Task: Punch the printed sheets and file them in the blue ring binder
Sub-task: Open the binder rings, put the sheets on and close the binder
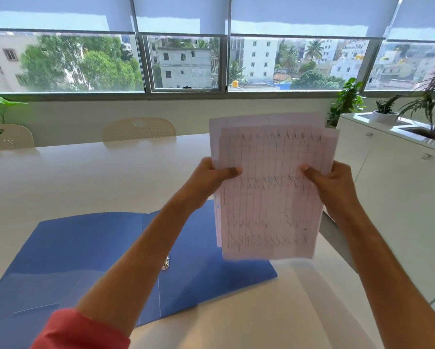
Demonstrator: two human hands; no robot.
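Note:
I hold a loose stack of printed sheets (269, 197) upright in the air above the table, their edges uneven and fanned at the top. My left hand (209, 180) grips the stack's left edge, thumb on the front. My right hand (329, 182) grips its right edge the same way. Below them the blue ring binder (73, 253) lies open flat on the white table (73, 177). Its metal ring mechanism (165, 263) shows beside my left forearm, which hides part of the spine. No hole punch is in view.
Two cream chairs (139, 129) stand at the table's far side below the windows. A white cabinet (392, 172) with potted plants (385, 114) runs along the right, close to the table's right edge (337, 238).

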